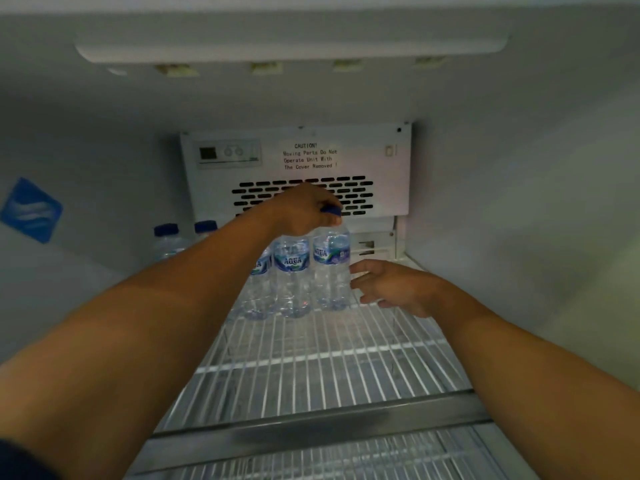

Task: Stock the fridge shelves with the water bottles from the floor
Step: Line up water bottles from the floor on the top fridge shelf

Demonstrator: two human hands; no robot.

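Gripping the blue cap [331, 211] of a water bottle [330, 271] with the left hand [301, 209], fingers curled round it from above. Standing upright on the wire shelf [311, 358] directly below those fingers, just beside 2 more bottles [292, 271] on their left. Holding the right hand [391, 285] relaxed and spread, grasping nothing, fingertips [358, 268] right next to the gripped bottle's side; cannot tell whether touching. Showing 2 further bottles [166, 237] well apart, far left of the gripping fingers.

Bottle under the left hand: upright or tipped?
Upright: the bottle stands vertical, blue cap on top, parallel to its neighbours on the wire shelf. The left hand grips its cap.
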